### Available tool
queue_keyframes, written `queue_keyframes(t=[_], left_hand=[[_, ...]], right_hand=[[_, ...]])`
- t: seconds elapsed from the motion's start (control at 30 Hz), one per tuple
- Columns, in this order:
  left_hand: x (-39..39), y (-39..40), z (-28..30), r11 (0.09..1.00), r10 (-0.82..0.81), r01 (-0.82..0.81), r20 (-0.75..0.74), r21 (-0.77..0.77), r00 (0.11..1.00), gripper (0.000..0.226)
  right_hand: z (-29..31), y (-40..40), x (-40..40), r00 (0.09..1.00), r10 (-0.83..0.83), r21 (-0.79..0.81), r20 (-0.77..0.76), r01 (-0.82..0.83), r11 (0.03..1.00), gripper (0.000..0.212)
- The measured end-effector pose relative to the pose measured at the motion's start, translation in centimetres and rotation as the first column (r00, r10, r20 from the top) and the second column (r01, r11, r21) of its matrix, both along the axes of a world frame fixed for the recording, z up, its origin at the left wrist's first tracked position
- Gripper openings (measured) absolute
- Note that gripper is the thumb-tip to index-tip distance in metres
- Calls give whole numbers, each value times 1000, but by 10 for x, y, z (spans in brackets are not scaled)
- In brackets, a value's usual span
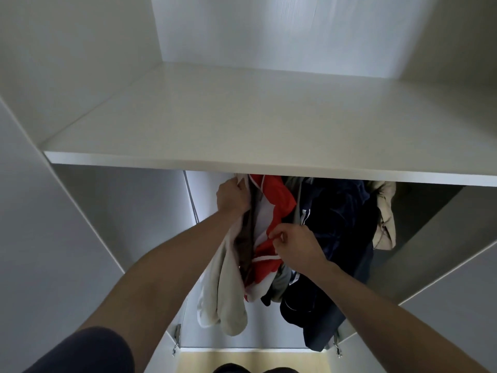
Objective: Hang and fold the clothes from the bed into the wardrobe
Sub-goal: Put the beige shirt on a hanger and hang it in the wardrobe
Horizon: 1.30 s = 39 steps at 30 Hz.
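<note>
Inside the open wardrobe (80, 205), below the white shelf (242, 125), several garments hang side by side. The left hand (231, 196) reaches up just under the shelf's front edge and grips the top of a cream garment (226, 297), whose lower part droops beneath the forearm. Just beside it hangs a red and white top (277, 208); the right hand (294, 244) pinches a fold of its red cloth between thumb and curled fingers. To the right of that are dark navy clothes (336, 232), touching the red top, and beyond them a beige garment (386, 219) at the far end of the row. The rail and any hangers are hidden by the shelf. Hinges (176, 337) show on the lower door edges, with a pale wooden floor (199, 362) below. A dark sleeve (88, 351) covers the left upper arm.
</note>
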<state>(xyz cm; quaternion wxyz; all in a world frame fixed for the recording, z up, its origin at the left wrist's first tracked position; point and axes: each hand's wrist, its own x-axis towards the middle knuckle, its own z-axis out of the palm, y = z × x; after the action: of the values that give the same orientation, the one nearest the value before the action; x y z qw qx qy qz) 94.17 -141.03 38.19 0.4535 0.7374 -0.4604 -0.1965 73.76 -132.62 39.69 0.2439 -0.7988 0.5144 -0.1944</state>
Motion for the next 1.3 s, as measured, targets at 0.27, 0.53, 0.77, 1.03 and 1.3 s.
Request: queue_keyframes(t=[0.27,0.53,0.77,1.03,1.3], left_hand=[[-8,13,3,988,-81,87,-55,124,995,40],[0,56,-1,981,-15,46,-167,189,986,51],[-17,119,-9,982,-117,160,-354,96,928,57],[12,182,-19,991,116,-99,-216,90,969,31],[59,156,-12,974,138,-97,-195,204,971,45]], right_hand=[[-4,7,-7,997,64,-21,31,-63,998,22],[0,26,-7,991,112,-45,-67,-115,992,39],[4,50,-15,986,149,-12,-71,-150,989,50],[-6,78,-21,989,146,54,-24,-145,988,48],[-13,104,-16,995,-45,182,92,28,983,51]])
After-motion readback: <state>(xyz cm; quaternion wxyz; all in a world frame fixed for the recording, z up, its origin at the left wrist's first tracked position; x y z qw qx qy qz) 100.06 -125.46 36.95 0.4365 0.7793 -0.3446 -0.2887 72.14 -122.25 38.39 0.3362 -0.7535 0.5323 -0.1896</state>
